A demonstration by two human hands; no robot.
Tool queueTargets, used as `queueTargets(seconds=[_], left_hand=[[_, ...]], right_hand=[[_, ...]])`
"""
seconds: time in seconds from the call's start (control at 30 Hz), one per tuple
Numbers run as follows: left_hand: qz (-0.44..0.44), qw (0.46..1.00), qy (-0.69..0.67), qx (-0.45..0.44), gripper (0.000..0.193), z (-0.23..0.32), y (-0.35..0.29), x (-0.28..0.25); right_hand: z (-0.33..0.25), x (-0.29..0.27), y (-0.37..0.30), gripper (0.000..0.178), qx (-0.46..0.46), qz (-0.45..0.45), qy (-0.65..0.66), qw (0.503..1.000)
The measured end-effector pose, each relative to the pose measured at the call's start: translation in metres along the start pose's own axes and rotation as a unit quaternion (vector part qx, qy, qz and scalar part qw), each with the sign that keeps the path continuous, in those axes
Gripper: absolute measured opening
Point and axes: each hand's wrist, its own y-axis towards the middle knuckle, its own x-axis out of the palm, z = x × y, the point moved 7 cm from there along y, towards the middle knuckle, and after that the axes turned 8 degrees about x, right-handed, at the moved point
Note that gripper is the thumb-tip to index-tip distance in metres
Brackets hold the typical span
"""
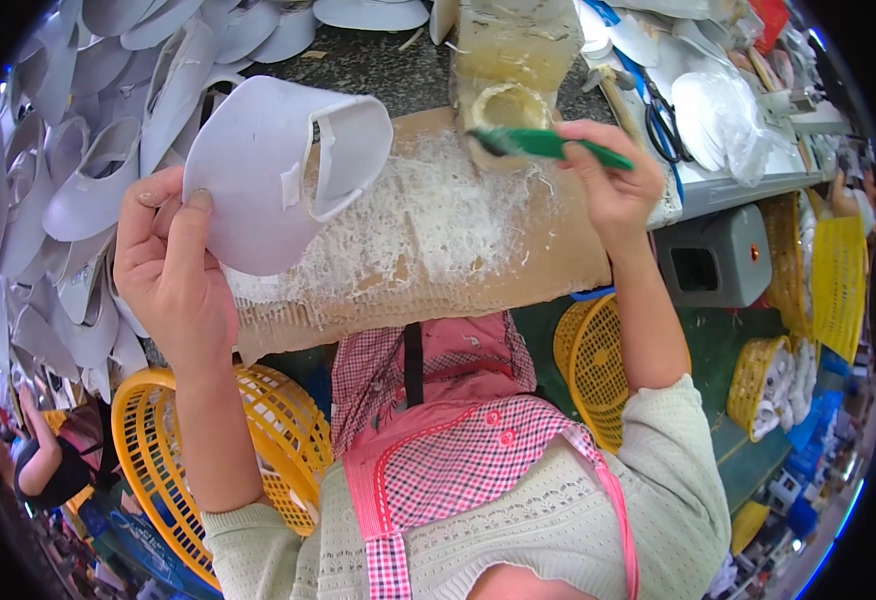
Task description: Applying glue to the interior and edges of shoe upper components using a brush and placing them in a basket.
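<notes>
My left hand (173, 265) pinches a pale grey-white shoe upper (248, 165) by its edge, thumb on the near face. The upper is raised over a brown cardboard sheet (558, 250), which is crusted with whitish dried residue, probably glue. In my right hand (613, 185) is a brush with a green handle (543, 143), gripped between thumb and fingers. Its dark bristle end, slightly blurred, points left at the front of a round, yellowish, crusted pot (508, 105). Whether the bristles touch the pot I cannot tell.
Many similar uppers (98, 195) are heaped at the left. Scissors (666, 125) and plastic-wrapped white pieces (708, 120) lie at the right. Yellow baskets (143, 440) stand below the table on both sides, with a grey stool (748, 255) at right. Another person (43, 460) is at far left.
</notes>
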Motion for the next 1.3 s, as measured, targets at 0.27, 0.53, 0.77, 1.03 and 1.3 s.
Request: queueTargets(seconds=[0.27, 0.53, 0.77, 1.03, 1.3], left_hand=[[-0.088, 0.994, 0.064, -0.017, 0.015, -0.013, 0.008, 0.002], [-0.170, 0.963, 0.210, -0.003, 0.015, -0.029, 0.040, 0.050], [-0.207, 0.938, 0.276, 0.025, 0.016, -0.046, 0.031, 0.052], [-0.054, 0.960, 0.236, 0.140, 0.023, 0.030, 0.016, 0.010], [-0.596, 0.455, 0.471, 0.465, 0.017, 0.001, -0.095, 0.092]], right_hand=[[-0.007, -0.027, -0.031, 0.012, 0.125, -0.009, -0.010, 0.992], [-0.023, 0.086, -0.016, 0.017, -0.113, -0.115, -0.074, 0.984], [-0.017, 0.109, -0.042, 0.016, -0.089, -0.238, -0.087, 0.963], [-0.001, -0.007, 0.003, 0.014, -0.015, 0.036, -0.068, 0.997], [0.021, -0.052, -0.003, 0.017, 0.172, -0.075, -0.019, 0.982]])
